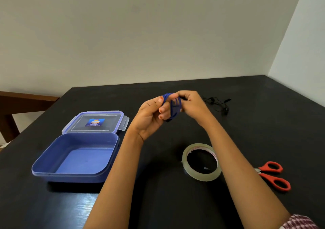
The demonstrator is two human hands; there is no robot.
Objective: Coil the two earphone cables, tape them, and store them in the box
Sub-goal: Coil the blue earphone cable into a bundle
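Pinching the blue earphone cable (173,106) with our right hand (192,103) while its loops wrap the fingers of our left hand (149,117), both raised above the black table (158,197), we should lay each turn snug and even so the coil tapes neatly.

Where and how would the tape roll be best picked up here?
Probably from above, at its near-left rim: the tape roll lies flat with its hole up, so a thumb outside and a finger inside can pinch the wall.
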